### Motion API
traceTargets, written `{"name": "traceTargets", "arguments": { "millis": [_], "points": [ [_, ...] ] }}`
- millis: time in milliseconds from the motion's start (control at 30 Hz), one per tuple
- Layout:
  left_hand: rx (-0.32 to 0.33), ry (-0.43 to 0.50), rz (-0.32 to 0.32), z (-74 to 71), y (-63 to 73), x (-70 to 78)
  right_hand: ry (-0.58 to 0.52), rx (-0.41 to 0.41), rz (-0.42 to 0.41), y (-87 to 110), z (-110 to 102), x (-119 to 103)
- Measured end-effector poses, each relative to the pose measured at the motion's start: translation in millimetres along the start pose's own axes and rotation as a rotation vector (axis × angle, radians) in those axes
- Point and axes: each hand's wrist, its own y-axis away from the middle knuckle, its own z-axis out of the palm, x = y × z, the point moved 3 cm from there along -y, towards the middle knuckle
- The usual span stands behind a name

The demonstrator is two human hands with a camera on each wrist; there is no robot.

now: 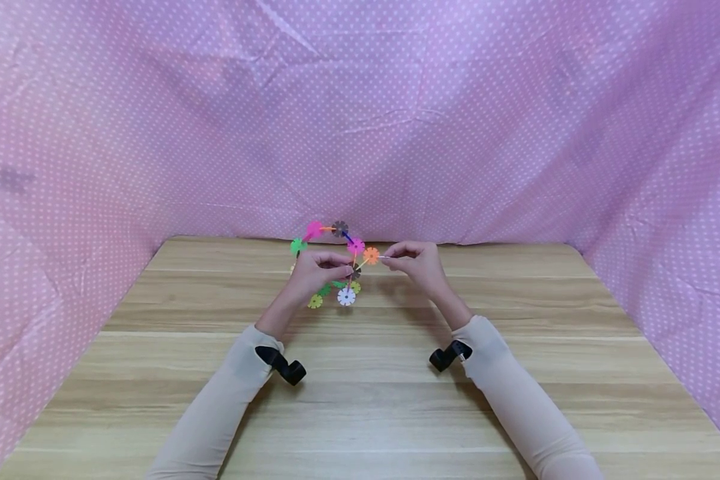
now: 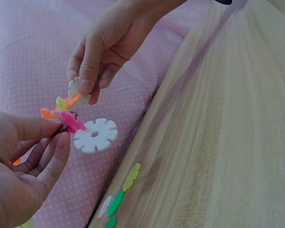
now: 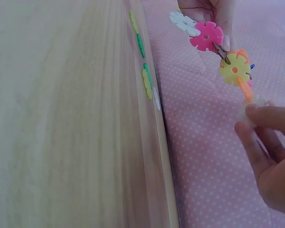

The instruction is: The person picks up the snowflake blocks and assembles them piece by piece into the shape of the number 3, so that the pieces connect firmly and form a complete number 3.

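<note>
My left hand (image 1: pixel 317 270) pinches a dark brown notched plastic disc (image 1: pixel 357 271) in a chain of interlocking flower-shaped discs. The chain loops above that hand, with pink (image 1: pixel 356 247), green (image 1: pixel 298 246) and dark grey (image 1: pixel 339 229) discs. A white disc (image 2: pixel 96 135) hangs from a pink disc (image 2: pixel 72 121) beside the left fingertips. On the other side, a yellow disc (image 3: pixel 235 69) joins the brown one to an orange disc (image 1: pixel 371 255). Between thumb and fingers, my right hand (image 1: pixel 419 267) pinches another white disc (image 2: pixel 79 91) right at the orange disc's edge.
Several loose discs lie near the table's far edge below the hands, among them a yellow (image 1: pixel 315 302), a green (image 2: pixel 115 203) and a white one (image 2: pixel 104 207). Pink dotted cloth (image 1: pixel 360 133) hangs around the wooden table (image 1: pixel 366 413).
</note>
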Motion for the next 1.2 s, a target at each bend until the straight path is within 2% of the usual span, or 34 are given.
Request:
{"name": "traceTargets", "arguments": {
  "millis": [233,400,633,733,867,933,1033,1133,1200],
  "points": [
    [-0.002,0.001,0.029,1.4,-0.1,0.6,0.04,0.003,-0.001,0.6,0.7,-3.7],
    [0.008,0.008,0.026,1.2,0.6,1.8,0.011,0.009,-0.006,0.3,1.5,-2.8],
    [-0.029,-0.004,0.019,4.5,1.3,1.9,-0.022,0.035,0.014,0.3,0.3,1.5],
    [-0.032,-0.019,-0.007,4.6,1.5,0.7,-0.041,0.033,0.028,0.7,0.5,3.3],
    [-0.053,-0.053,-0.072,4.2,1.7,-0.3,-0.065,0.021,0.05,0.8,0.4,6.0],
    [-0.093,-0.091,-0.1,2.2,1.8,0.2,-0.065,0.011,0.057,0.6,0.3,7.5],
    [-0.201,-0.203,-0.155,-5.5,4.6,6.3,-0.06,-0.015,0.058,0.7,1.0,8.2],
    [-0.316,-0.296,-0.199,-18.1,10.3,18.7,-0.052,-0.062,0.048,1.1,2.8,8.2],
    [-0.339,-0.324,-0.193,-27.1,13.8,29.1,-0.046,-0.099,0.045,1.6,4.8,8.3]
  ]
}}
